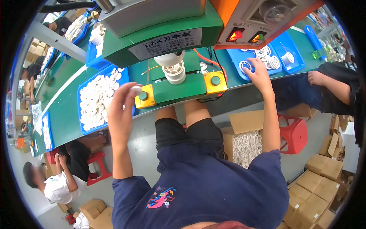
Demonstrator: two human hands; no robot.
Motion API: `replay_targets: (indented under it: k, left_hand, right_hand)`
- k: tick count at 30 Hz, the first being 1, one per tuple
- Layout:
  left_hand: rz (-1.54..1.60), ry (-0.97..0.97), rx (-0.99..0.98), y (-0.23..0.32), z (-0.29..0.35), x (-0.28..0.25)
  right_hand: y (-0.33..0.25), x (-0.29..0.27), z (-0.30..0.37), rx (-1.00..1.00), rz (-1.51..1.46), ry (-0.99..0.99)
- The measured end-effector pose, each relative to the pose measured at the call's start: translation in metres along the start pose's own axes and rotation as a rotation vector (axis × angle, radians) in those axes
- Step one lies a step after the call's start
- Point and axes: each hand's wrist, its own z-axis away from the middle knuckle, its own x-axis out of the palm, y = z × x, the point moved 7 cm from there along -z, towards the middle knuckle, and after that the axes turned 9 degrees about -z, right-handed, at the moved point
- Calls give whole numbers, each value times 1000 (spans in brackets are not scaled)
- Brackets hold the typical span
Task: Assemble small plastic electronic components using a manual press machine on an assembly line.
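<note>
My left hand [122, 102] is raised beside the left yellow button box, with a small white round cap [136, 90] pinched between thumb and fingertips. Over the right blue tray, the thumb and fingers of my right hand [260, 77] close on the edge of a white plastic ring [244, 66]. Between my hands stands a green press [179, 91]. A white cylindrical part [175, 73] with a ribbed inside sits upright on it, under the white press head [169, 58]. Yellow boxes with green buttons flank it, the left one [145, 96] and the right one [215, 82].
A blue tray [81, 110] heaped with white caps lies at left. At right, a blue tray [233, 57] holds white rings. An open carton [246, 121] of white rings stands below the bench, near a red stool [295, 134]. Co-workers sit on both sides.
</note>
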Motion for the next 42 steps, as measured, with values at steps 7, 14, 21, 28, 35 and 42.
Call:
replay_targets:
  k: [7, 14, 21, 28, 35, 42]
  left_hand:
    - [-29, -53, 270, 48, -27, 51]
    - [-112, 48, 287, 33, -53, 80]
    - [-122, 106, 367, 29, -55, 88]
    - [-158, 70, 365, 35, -51, 85]
    - [-98, 15, 346, 26, -35, 74]
    - [68, 53, 234, 12, -30, 107]
  right_hand:
    - [3, -2, 2, 8, -41, -148]
    - [-5, 3, 0, 8, -85, -174]
    - [-5, 9, -1, -31, 11, -196]
    - [-8, 10, 0, -69, 154, 25]
    - [-10, 9, 0, -48, 154, 88]
    - [-139, 22, 23, -124, -518, 234]
